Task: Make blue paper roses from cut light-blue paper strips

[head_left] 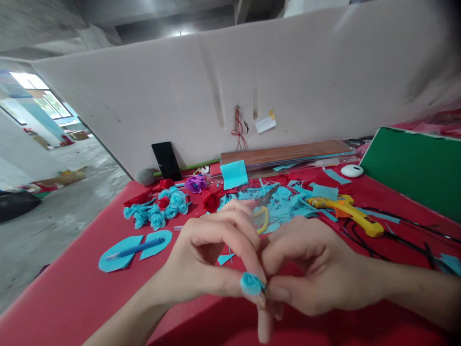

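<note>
A small blue paper rose (252, 284) is held between both hands, low in the middle of the head view. My left hand (219, 254) pinches the rose between thumb and fingers. On the other side, my right hand (313, 266) is closed, its thumb and index finger pressed together at the dark base of the rose. Beyond the hands lie blue paper scraps (288, 204) and scissors (264, 218) with yellow handles, partly hidden by my left hand. Finished blue roses (173, 202) are bunched at the left.
A blue pen (139, 249) rests across two cut blue paper pieces on the red table (72, 293). A yellow glue gun (349, 214) with cables lies at the right, near a green board (418, 168). A black phone (166, 161) leans on the pale back panel.
</note>
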A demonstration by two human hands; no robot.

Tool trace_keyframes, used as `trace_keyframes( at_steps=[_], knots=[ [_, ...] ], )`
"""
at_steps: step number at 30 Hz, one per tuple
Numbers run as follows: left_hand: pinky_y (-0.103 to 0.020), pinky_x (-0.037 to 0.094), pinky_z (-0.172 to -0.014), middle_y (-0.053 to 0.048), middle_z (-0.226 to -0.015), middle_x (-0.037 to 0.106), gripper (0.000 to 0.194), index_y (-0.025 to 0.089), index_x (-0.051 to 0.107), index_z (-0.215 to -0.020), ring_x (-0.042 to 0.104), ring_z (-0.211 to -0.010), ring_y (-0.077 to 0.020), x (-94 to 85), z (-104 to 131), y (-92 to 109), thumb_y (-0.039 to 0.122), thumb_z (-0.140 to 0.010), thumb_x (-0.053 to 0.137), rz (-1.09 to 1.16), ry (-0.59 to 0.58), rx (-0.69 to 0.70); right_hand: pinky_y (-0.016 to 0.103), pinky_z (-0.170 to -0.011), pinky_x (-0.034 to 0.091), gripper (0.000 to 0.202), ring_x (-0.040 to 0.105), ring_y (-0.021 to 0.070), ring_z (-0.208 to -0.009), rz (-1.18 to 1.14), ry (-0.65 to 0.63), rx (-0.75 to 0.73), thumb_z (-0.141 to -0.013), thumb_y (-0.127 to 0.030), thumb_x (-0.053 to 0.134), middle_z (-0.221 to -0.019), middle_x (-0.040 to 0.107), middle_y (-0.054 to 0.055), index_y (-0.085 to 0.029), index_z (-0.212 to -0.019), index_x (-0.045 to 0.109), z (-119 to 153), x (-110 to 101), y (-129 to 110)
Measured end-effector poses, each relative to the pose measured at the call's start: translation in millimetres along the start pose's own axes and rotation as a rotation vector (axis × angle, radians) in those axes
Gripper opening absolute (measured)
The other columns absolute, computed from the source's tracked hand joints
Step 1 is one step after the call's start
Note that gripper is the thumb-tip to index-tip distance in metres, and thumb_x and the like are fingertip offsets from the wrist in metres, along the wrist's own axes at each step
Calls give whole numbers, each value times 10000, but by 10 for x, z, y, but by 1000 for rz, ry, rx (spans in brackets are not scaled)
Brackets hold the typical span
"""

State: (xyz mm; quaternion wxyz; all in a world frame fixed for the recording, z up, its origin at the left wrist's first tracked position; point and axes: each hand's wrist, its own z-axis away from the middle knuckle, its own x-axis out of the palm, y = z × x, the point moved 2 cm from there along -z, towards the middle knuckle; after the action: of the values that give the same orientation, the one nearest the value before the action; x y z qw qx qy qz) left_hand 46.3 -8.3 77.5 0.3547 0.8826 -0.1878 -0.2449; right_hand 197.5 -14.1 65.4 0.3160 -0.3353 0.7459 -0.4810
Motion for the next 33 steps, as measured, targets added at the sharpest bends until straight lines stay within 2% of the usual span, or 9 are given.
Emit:
trace_keyframes(
  at_steps=[5, 9, 11, 14, 19, 25, 29, 33],
  knots=[
    [-312, 381, -855, 29, -632, 511, 101, 192, 639, -662, 471, -679, -100, -9, 2, -26, 151, -648, 730, 19, -6, -10, 159, -602, 485, 178, 584, 74, -626, 549, 32, -362, -814, -76, 468, -655, 658, 50, -76, -740, 629, -46, -51, -96],
    [-330, 354, -895, 24, -651, 529, 162, 194, 684, -754, 487, -690, -104, 5, 8, -17, 160, -612, 754, -35, 63, -7, 158, -680, 498, 105, 589, 97, -643, 1044, 219, -711, -781, -71, 542, -643, 673, 56, -83, -717, 624, 10, -69, -160],
    [-349, 361, -891, 9, -684, 579, 239, 192, 686, -838, 511, -707, -121, 19, 14, -7, 179, -610, 758, -55, 101, 17, 146, -704, 503, 57, 606, 99, -650, 1179, 293, -790, -767, -102, 583, -651, 686, 39, -116, -730, 625, 45, -76, -166],
    [-357, 384, -843, -7, -704, 629, 262, 174, 685, -850, 527, -705, -137, 39, 23, 20, 144, -602, 761, -103, 159, 52, 128, -709, 510, 67, 621, 96, -645, 1238, 338, -792, -772, -118, 579, -625, 682, 23, -140, -728, 626, 67, -90, -182],
    [-343, 398, -758, -2, -667, 606, 106, 169, 694, -778, 507, -638, -123, 62, 19, 111, 159, -674, 711, -266, 245, 69, 104, -756, 500, 70, 637, 95, -674, 1243, 330, -734, -776, -124, 573, -644, 683, 39, -129, -736, 630, 59, -100, -202],
    [-325, 395, -699, 8, -684, 621, 47, 173, 683, -771, 507, -614, -107, 99, -13, 200, 192, -732, 664, -332, 226, 135, 117, -808, 503, 82, 632, 93, -763, 1197, 333, -711, -798, -117, 542, -721, 688, 19, -163, -810, 609, 115, -108, -142],
    [-329, 395, -758, 7, -694, 619, 54, 166, 686, -764, 521, -627, -104, 111, -9, 198, 193, -718, 677, -327, 220, 104, 111, -861, 475, 85, 621, 97, -812, 1190, 296, -724, -812, -120, 531, -751, 690, 45, -121, -820, 615, 151, -107, -132],
    [-325, 406, -744, 8, -698, 617, 96, 176, 694, -796, 518, -631, -107, 114, -1, 198, 199, -703, 691, -322, 218, 88, 100, -887, 455, 97, 619, 90, -822, 1137, 344, -716, -817, -104, 518, -767, 689, 45, -118, -829, 614, 135, -92, -113]
  ],
)
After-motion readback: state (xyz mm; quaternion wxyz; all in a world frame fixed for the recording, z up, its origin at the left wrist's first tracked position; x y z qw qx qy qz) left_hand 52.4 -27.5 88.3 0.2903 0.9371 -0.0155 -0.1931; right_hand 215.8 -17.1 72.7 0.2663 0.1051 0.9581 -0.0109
